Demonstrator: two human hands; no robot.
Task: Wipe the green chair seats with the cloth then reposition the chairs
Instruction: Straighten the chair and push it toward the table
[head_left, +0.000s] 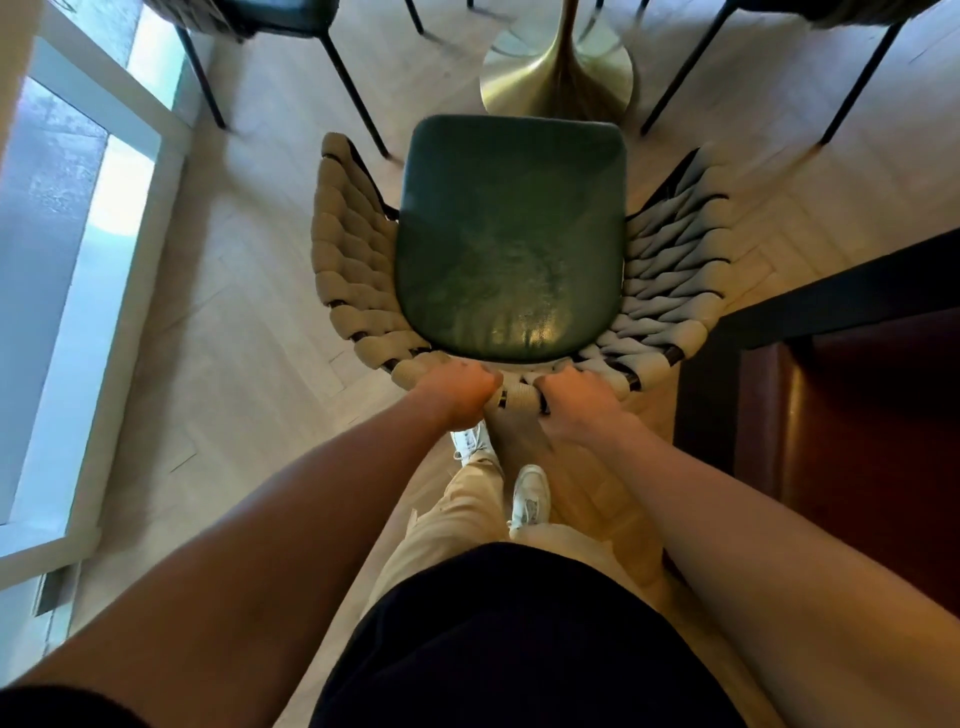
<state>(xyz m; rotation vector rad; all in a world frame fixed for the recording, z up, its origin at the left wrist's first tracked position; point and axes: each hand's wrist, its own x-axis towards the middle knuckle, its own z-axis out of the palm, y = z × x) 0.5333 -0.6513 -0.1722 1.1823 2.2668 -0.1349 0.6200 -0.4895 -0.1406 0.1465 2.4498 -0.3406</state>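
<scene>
A: Hands?
B: Left hand (460, 387) and right hand (576, 392) both curled round the top rail of the woven beige rope-back chair (353, 270), close together.
A: Seat?
B: Glossy dark green leather seat (511, 234), facing the brass pedestal table base (558, 78).
A: Room?
B: Pale herringbone wood floor (249, 291), window (62, 218) left, dark wooden cabinet (857, 415) right.

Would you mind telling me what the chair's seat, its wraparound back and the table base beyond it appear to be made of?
Green seat: looks like leather or faux leather, slightly glossy, with a fine grain and window glare near its back edge. Woven back, gripped by both hands: thick beige cord or fabric strapping wrapped over a dark frame. Table base: probably brushed metal in a brass tone, given its soft sheen.
</scene>
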